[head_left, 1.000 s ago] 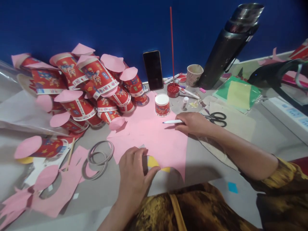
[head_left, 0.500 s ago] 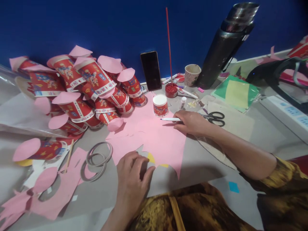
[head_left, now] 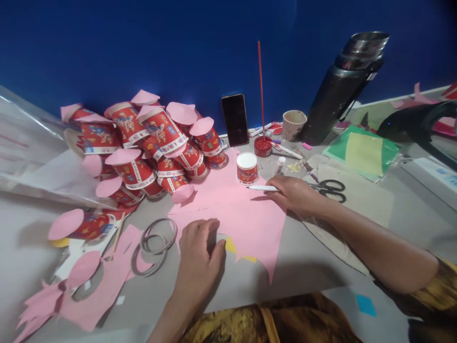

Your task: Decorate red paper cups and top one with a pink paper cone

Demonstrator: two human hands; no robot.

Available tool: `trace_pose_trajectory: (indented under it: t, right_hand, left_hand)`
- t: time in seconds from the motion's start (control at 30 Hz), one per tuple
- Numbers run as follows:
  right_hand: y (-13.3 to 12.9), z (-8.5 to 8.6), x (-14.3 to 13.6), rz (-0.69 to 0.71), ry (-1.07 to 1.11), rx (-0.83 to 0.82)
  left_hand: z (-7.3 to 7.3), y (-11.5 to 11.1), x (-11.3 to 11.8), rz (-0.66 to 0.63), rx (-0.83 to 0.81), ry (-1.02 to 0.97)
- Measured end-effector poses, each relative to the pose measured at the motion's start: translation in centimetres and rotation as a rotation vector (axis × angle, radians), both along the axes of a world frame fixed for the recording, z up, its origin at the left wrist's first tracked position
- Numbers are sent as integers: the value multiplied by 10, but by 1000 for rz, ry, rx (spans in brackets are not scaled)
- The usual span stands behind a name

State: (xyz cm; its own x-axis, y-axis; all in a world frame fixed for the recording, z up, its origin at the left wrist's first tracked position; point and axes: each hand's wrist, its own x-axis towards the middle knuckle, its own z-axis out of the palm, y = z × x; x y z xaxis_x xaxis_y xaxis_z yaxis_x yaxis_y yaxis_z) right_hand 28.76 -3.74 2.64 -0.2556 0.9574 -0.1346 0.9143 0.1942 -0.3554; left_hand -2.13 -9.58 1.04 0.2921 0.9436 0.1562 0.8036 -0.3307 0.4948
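Observation:
My right hand [head_left: 294, 194] grips a white marker pen [head_left: 262, 188] with a dark tip, pointing left over a large pink sheet of paper [head_left: 228, 214]. Just beyond the pen, a short red cup [head_left: 247, 169] with a white top stands upright on the sheet. At the sheet's cut near edge lies my left hand [head_left: 198, 252], thumb and fingers apart, with nothing in it. A bit of yellow paper [head_left: 231, 244] shows beside that edge. Black-handled scissors [head_left: 332, 186] lie right of my right hand, their blades partly hidden.
Several red paper cups with pink paper tops [head_left: 164, 131] are piled at the left. Grey rings [head_left: 157, 243] and pink offcuts [head_left: 93, 305] lie nearer. Along the back stand a phone [head_left: 234, 119], a red tub [head_left: 263, 146], a paper cup [head_left: 293, 126] and a black flask [head_left: 339, 95].
The camera view has shifted, so everything sits lower and farther right. My left hand has moved slightly farther onto the paper's near edge. My right hand keeps the marker pen.

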Motion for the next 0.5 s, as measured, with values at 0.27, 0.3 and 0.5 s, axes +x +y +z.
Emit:
trace_pose_trajectory:
  t: [0.27,0.3,0.5]
  right_hand:
    - [-2,0,-5,-99,-74,-41]
    - [-2,0,-5,-100,-77,-56]
    - [0,1,-2,-90,-44,-60]
  left_hand:
    - [7,13,4,22,-116,38]
    - [7,14,4,31,-120,33]
    - [7,15,5,48,-141,19]
